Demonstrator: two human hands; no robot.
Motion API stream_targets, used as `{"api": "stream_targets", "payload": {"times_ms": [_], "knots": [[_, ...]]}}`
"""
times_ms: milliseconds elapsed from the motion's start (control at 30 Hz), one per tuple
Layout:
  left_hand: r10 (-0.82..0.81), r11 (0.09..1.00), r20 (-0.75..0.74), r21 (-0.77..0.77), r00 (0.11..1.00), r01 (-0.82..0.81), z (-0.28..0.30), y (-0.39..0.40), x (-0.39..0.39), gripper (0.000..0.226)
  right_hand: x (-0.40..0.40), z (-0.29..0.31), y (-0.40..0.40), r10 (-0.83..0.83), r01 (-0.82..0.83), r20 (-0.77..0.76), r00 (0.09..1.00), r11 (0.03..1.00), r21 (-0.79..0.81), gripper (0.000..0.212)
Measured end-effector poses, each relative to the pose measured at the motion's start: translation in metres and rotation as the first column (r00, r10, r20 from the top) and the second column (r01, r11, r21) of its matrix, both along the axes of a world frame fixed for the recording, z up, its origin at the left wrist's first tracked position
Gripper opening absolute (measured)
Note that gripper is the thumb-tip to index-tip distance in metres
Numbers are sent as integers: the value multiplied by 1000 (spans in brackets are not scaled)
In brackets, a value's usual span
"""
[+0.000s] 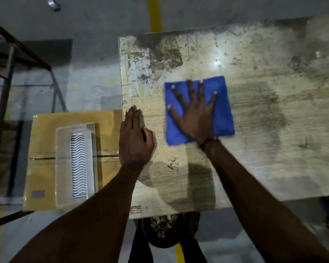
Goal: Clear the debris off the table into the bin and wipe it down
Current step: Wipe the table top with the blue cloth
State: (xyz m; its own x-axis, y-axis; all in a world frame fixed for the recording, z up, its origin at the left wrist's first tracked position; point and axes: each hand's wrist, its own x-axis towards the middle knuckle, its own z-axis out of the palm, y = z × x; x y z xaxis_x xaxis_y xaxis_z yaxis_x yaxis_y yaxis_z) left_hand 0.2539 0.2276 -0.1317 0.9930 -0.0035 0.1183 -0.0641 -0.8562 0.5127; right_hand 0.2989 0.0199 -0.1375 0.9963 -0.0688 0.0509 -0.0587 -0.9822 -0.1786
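1. Right hand (195, 114): flat, fingers spread, palm pressed on a blue cloth (198, 111); nothing gripped.
2. Left hand (135, 137): fingers together and extended, resting at the table's left edge, holding nothing.
3. Blue cloth: square, lying flat on the table (264, 130) left of centre.
4. Table: pale wood-grain top, scuffed and stained, darkest toward the far left corner.
5. Bin (164, 232): dark, round, just beyond the table's near edge, debris inside.
6. Cardboard box (44, 149): left of the table, a clear plastic tray (76, 166) on it.
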Motion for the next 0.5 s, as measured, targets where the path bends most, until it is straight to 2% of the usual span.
{"api": "stream_targets", "payload": {"times_ms": [67, 167, 267, 367, 433, 500], "knots": [[-2, 1000, 16, -7, 1000, 2, 1, 1, 2, 61, -47, 3, 1, 76, -76, -21, 997, 997, 15, 67], [-1, 1000, -6, -12, 1000, 1, 1, 1, 1, 61, -78, 3, -33, 11, -11, -51, 999, 1000, 6, 67], [5, 1000, -19, -19, 1000, -5, 2, 1, -1, 61, -39, 4, -67, -103, 105, -52, 993, 993, 47, 68], [5, 1000, -8, -31, 1000, -5, 3, -1, 0, 61, 14, 2, -60, -182, 185, -42, 982, 980, 72, 69], [14, 999, 6, -31, 1000, -13, 3, -1, 0, 61, 23, -1, -31, -121, 122, -39, 992, 991, 51, 69], [6, 999, 31, -32, 999, -5, 2, -1, 0, 60, -2, -2, 0, 11, -12, 4, 1000, 1000, 14, 69]]}}
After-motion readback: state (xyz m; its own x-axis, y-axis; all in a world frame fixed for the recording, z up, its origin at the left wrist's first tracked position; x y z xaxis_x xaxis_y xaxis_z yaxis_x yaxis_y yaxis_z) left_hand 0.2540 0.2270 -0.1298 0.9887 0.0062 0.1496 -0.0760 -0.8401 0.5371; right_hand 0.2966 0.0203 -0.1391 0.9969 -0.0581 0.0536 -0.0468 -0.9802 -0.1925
